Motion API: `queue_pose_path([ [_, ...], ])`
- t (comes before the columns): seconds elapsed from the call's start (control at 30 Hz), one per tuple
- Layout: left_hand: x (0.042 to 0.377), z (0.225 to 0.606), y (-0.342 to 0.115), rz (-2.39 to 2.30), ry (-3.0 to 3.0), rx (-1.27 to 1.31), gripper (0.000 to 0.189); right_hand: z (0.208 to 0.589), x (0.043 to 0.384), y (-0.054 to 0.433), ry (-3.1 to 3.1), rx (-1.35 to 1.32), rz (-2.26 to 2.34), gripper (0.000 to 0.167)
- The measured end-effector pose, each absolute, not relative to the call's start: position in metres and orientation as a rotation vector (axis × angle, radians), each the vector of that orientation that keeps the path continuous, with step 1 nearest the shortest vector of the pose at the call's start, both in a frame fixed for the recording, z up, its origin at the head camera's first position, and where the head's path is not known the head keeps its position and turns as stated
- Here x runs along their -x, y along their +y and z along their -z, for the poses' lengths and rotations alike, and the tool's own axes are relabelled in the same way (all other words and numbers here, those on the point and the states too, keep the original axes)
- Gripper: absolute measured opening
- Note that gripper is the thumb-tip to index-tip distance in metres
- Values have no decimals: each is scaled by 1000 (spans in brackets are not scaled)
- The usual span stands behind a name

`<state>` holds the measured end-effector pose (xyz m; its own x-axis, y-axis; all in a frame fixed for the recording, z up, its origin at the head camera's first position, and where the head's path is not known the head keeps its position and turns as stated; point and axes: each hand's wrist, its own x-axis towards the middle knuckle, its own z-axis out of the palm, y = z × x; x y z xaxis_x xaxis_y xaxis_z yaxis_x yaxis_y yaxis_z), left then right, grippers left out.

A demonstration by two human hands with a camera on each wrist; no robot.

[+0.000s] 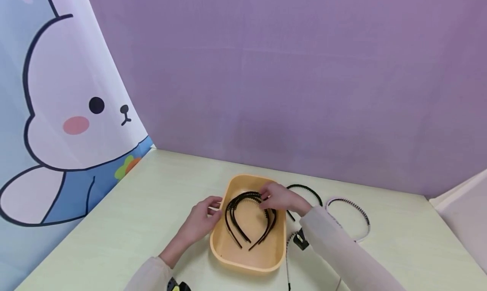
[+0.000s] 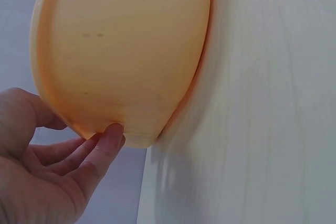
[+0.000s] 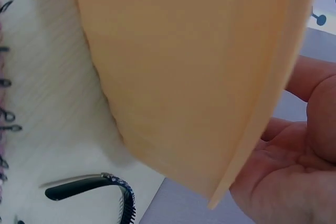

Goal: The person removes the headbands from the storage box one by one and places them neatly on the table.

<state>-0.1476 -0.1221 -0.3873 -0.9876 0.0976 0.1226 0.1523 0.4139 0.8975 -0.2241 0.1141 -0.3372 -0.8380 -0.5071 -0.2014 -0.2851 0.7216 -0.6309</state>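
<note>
- purple backdrop rose behind a pale green table, with a cartoon rabbit curtain hanging at the left.
- an orange tray sat near the front middle of the table; in the wrist views its outer wall filled most of the frame.
- the left hand rested against the tray's left wall, fingers loosely curved and touching the rim rather than clamped round it; one fingertip pressed the wall from outside.
- the right hand reached over the tray's far right side, its fingers pinching the top of the black headbands lying inside the tray.
- at least two or three black headbands lay nested in the tray, arches toward the far end, tips toward the person.
- outside the tray, to its right, remained a dark toothed headband, a white beaded headband, and another slim one by the tray's right wall, with a small black clip near it.
- judging from this layout, the gathering looked partly done: several bands in, about three left on the table.
</note>
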Motion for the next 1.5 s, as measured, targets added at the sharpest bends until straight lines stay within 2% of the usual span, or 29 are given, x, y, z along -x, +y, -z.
queue_pose_path([
  [0.17, 148, 388, -122, 1648, -2592, 235, 30, 339, 225, 111, 2578, 665, 814, 48],
  [0.27, 149, 388, -123, 1650, -2589, 239, 30, 340, 227, 108, 2575, 712, 794, 11],
  [0.3, 150, 389, -123, 1649, -2590, 239, 31, 341, 227, 107, 2573, 732, 795, 16],
  [0.37, 150, 390, -122, 1649, -2593, 236, 31, 342, 226, 105, 2553, 763, 807, 40],
  [0.43, 150, 390, -122, 1652, -2595, 233, 31, 344, 225, 104, 2535, 768, 814, 48],
  [0.5, 149, 391, -121, 1658, -2595, 236, 31, 345, 224, 103, 2538, 740, 808, 41],
  [0.6, 148, 391, -122, 1655, -2591, 245, 31, 347, 223, 102, 2583, 677, 778, 10],
  [0.7, 148, 390, -123, 1651, -2591, 250, 31, 349, 222, 101, 2631, 623, 777, 44],
  [0.73, 148, 389, -123, 1648, -2592, 248, 31, 350, 222, 101, 2642, 613, 776, 45],
  [1.03, 148, 389, -123, 1655, -2589, 239, 31, 352, 224, 101, 2633, 613, 833, 40],
  [1.3, 148, 388, -121, 1660, -2604, 223, 31, 351, 222, 105, 2510, 595, 989, 22],
  [1.5, 150, 388, -119, 1643, -2612, 218, 31, 344, 222, 108, 2543, 591, 990, 19],
])
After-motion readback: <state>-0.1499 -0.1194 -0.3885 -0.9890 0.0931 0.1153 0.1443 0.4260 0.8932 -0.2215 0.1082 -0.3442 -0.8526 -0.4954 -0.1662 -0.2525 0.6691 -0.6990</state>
